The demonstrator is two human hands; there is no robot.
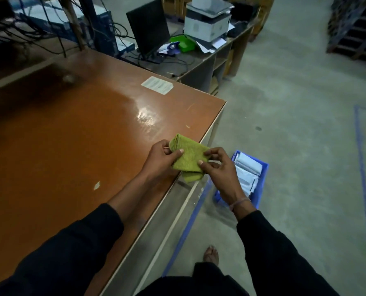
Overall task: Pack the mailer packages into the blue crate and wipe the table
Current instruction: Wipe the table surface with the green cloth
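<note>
Since the mailer packages (247,171) already sit in the blue crate (261,184) on the floor beside the table (71,135), you've got your left hand (161,158) and right hand (217,167) pinching the folded green cloth (188,159) over the table edge, probably readying a wipe.

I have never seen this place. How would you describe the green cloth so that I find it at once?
Start at the big orange-brown table and follow its right edge toward the person. There the left hand and the right hand pinch a folded green cloth between them, just above the edge. It is the only soft, yellow-green thing here; the green tray on the far desk is hard plastic.
</note>
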